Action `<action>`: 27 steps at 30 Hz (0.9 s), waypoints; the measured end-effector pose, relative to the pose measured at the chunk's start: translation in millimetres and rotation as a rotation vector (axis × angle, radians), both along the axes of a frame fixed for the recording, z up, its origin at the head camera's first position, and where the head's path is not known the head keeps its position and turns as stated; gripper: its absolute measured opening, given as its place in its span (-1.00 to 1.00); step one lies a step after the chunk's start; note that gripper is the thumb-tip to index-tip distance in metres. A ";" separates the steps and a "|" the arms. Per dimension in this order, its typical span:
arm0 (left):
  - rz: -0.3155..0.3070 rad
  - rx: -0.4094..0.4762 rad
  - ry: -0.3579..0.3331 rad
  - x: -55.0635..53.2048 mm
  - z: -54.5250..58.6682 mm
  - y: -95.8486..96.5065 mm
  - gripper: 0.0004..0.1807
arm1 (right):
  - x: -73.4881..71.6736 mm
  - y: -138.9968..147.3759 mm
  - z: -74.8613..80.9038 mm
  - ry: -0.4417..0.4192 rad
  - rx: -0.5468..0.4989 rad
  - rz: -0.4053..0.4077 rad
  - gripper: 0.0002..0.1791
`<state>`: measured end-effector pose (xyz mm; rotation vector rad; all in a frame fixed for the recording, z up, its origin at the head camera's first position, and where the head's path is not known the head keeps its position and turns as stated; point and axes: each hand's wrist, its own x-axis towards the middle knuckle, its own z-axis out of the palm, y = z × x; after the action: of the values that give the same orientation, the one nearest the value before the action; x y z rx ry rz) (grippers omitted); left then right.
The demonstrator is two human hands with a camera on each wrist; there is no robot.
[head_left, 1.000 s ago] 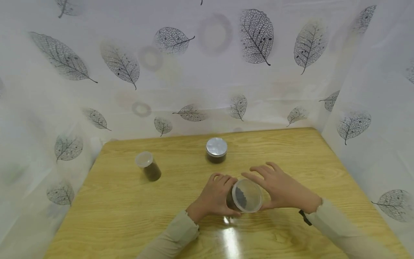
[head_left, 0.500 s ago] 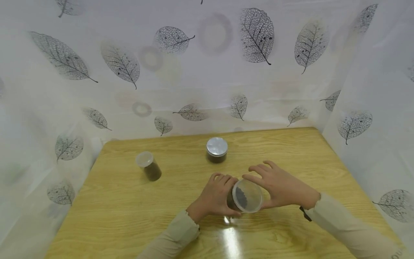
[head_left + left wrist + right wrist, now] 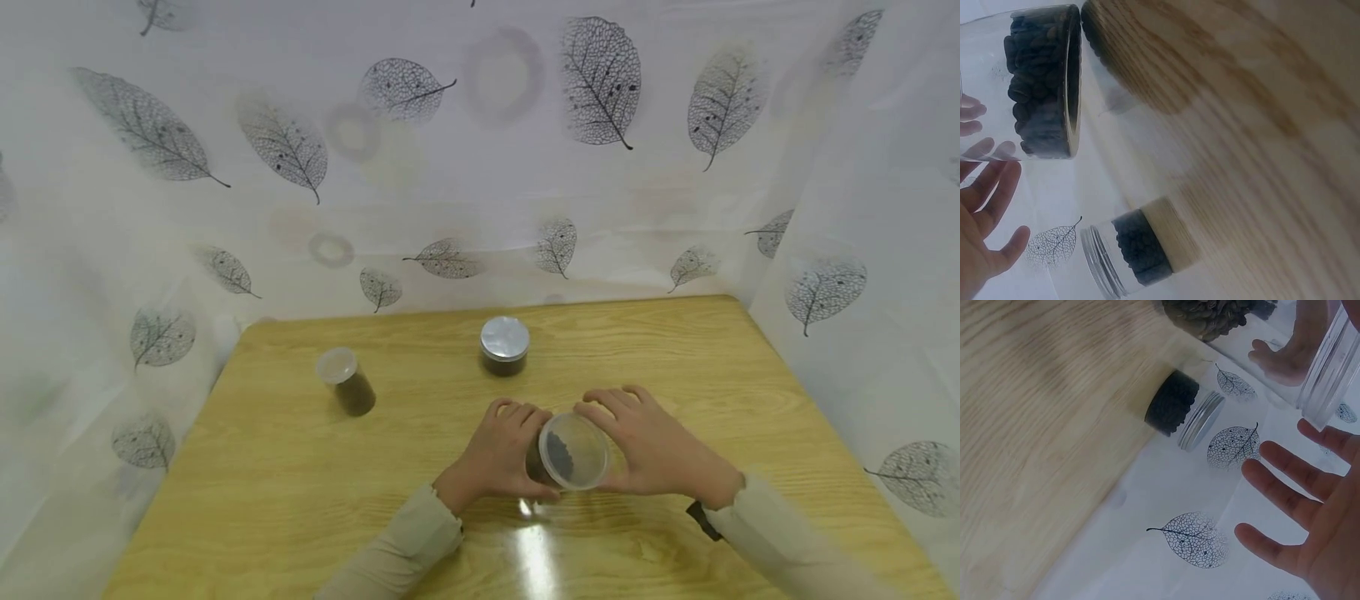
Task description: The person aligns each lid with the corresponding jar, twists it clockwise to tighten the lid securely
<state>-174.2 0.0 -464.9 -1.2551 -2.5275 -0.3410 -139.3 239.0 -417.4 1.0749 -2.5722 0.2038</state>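
A clear jar of dark beans (image 3: 1038, 87) is held on the table in front of me, tilted so its translucent round lid (image 3: 576, 452) faces up and to the right. My left hand (image 3: 501, 454) grips the jar's body from the left, fingers behind it and thumb in front. On the right side, my right hand (image 3: 656, 446) holds the lid's edge between thumb and index finger. In the right wrist view, its other fingers (image 3: 1279, 490) are spread out away from the jar.
A shorter jar with a silver lid (image 3: 505, 340) stands behind the hands, dark beans inside. Further left is a narrow jar (image 3: 352, 390) with a whitish lid and dark contents. The wooden table (image 3: 262, 492) is bordered by leaf-printed white sheeting (image 3: 480, 183).
My right hand has turned slightly around the lid, its index finger shifting right and its wrist dropping lower. The left hand and the jar have stayed nearly still.
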 end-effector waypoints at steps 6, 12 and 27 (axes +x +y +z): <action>-0.003 -0.007 0.014 -1.0 0.5 -0.1 0.05 | 6.5 -5.3 -5.4 0.002 -0.045 -0.046 -0.01; -0.009 0.003 0.026 -1.9 -0.6 -1.0 0.07 | 12.6 -8.6 -10.7 0.000 -0.074 -0.104 -0.01; -0.015 -0.028 0.019 -2.2 3.1 -1.1 0.06 | 25.8 -14.1 -20.7 0.019 -0.137 -0.248 -0.02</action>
<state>-176.3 -1.1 -461.8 -1.2824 -2.5164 -0.2973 -113.5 224.9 -438.2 0.6992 -2.6019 0.3000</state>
